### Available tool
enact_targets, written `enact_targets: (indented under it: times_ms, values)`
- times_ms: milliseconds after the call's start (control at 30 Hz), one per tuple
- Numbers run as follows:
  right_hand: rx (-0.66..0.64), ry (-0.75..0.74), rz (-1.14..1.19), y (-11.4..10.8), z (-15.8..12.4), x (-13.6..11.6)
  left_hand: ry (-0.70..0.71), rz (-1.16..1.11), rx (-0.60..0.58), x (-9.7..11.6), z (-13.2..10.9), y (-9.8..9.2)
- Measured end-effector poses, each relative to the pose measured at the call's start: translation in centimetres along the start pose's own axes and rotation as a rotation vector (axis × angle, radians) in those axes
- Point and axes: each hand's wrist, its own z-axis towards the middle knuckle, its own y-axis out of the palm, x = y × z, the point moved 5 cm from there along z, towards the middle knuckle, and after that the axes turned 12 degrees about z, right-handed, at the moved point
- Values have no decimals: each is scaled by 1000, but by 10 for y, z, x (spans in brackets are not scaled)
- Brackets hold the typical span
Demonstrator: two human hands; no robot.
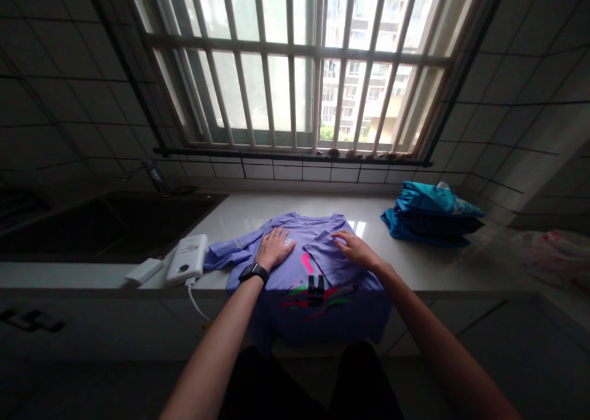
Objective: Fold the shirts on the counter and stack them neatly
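Observation:
A purple T-shirt [295, 278] with a pink, green and black print lies spread on the counter, its collar toward the window and its lower part hanging over the front edge. The sleeve on the right is folded inward across the chest, while the left sleeve stretches out to the side. My left hand [275, 248], below a black watch, rests flat on the shirt's upper left with fingers spread. On the folded sleeve lies my right hand [354, 248], its fingers slightly bent and apart, touching the cloth.
A white power bank [187, 259] with a cable plugged in sits left of the shirt, beside a small white box [144, 271]. Further left is a dark sink [110, 223] with a tap [155, 177]. Folded blue clothes [431, 214] are stacked on the right, near a plastic bag [553, 257].

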Motion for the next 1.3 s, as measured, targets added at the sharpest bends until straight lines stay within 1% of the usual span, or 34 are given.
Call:
enact_targets:
  times_ms: [67, 133, 200, 233, 367, 467, 533, 600, 667, 733, 833, 867, 933, 967, 1033, 1133, 1200, 1300]
  values:
    - [56, 113, -164, -1, 6, 14, 1, -5, -2, 0, 0, 0]
    - [34, 172, -249, 2, 14, 23, 4, -8, 2, 0, 0, 0]
    - [1, 196, -292, 3, 23, 29, 5, -12, 6, 0, 1, 0]
    - [6, 215, -313, 1, 27, 31, 5, -14, 6, -1, 1, 0]
    - [131, 361, -401, -14, 40, 41, -1, -21, -1, -1, 2, 1]
    - [189, 441, -433, -26, 44, 48, -5, -22, -4, -1, 2, 1]
    - [234, 474, -453, -34, 44, 52, -2, -19, -1, -1, 2, 1]
    - [326, 498, -494, -44, 41, 53, 4, -16, 9, 0, 2, 1]
    - [386, 489, -519, -49, 36, 49, 3, -18, 17, 0, 1, 1]
    - [347, 421, -502, -44, 32, 43, -7, -24, 15, 0, 1, 0]
    - [157, 256, -450, -20, 26, 33, -14, -28, -2, 1, 0, -1]
    - [81, 226, -440, -10, 23, 32, -13, -26, -8, 1, -1, -1]
    - [-38, 230, -436, 7, 19, 33, -10, -23, -13, 1, -1, -2]
    - [-67, 258, -441, 12, 18, 35, -9, -23, -11, 1, -1, -2]
    - [-59, 325, -460, 16, 17, 39, -6, -24, -3, 1, -2, -3]
    - [-13, 385, -477, 14, 19, 39, -5, -24, 0, 1, -3, -4]
    - [-6, 388, -468, 13, 20, 38, 0, -16, 3, 3, -5, -5]
    - [-15, 378, -454, 13, 19, 40, 38, -13, 27, 12, -10, -10]
